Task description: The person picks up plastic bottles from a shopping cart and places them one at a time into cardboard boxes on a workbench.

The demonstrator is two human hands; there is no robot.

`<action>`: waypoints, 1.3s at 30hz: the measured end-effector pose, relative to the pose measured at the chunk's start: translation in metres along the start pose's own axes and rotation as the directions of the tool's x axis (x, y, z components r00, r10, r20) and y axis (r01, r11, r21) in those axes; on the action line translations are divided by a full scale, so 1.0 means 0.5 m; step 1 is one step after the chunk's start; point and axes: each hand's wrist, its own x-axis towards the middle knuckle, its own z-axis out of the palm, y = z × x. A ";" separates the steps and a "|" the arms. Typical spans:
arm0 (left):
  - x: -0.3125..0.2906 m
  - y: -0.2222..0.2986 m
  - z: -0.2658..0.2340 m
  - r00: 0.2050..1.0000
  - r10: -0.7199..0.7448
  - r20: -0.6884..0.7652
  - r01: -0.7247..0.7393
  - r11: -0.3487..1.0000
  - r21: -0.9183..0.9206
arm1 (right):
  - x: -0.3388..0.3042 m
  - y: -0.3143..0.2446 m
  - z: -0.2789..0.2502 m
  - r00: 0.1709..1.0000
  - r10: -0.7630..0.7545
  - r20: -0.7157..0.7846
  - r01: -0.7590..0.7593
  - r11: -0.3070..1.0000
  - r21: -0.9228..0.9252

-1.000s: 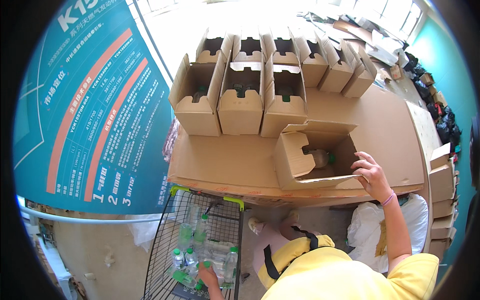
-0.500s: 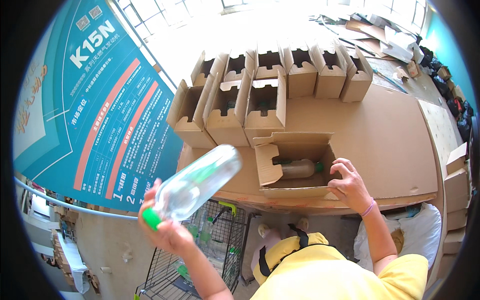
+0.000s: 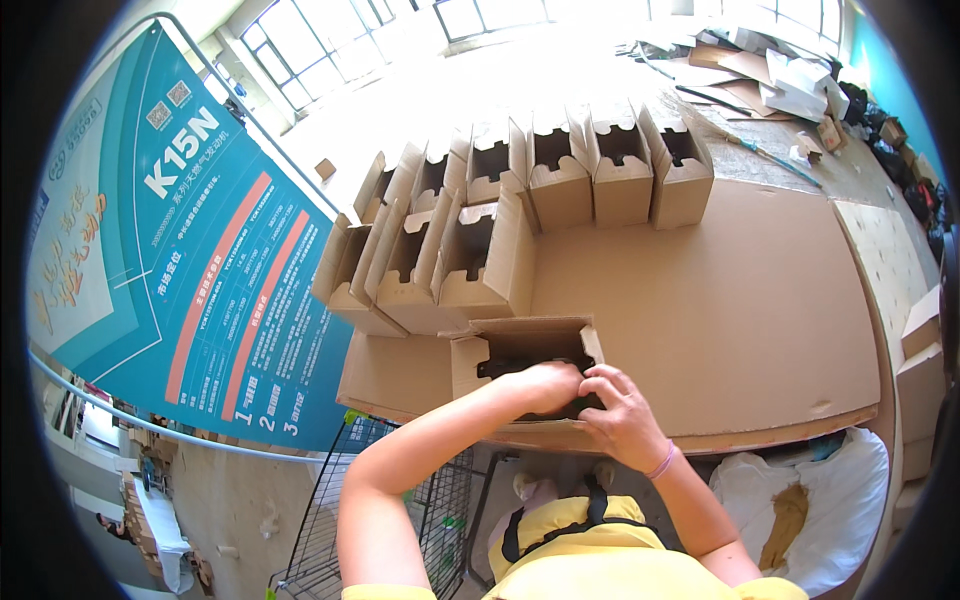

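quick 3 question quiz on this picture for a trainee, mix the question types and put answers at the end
1. Which hand reaches into the nearest cardboard box?
2. True or false: the wire cart is at the picture's lower right.
3. Choose one: the wristband by the right hand is A) blue, B) pink, C) black.

Key:
1. The left hand.
2. False; it is at the lower left.
3. B.
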 end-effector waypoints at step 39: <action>-0.279 -0.186 -0.010 0.915 0.294 -0.276 -0.215 0.935 0.283 | -0.051 -0.079 0.266 0.249 0.895 -0.371 -0.493 0.447 0.747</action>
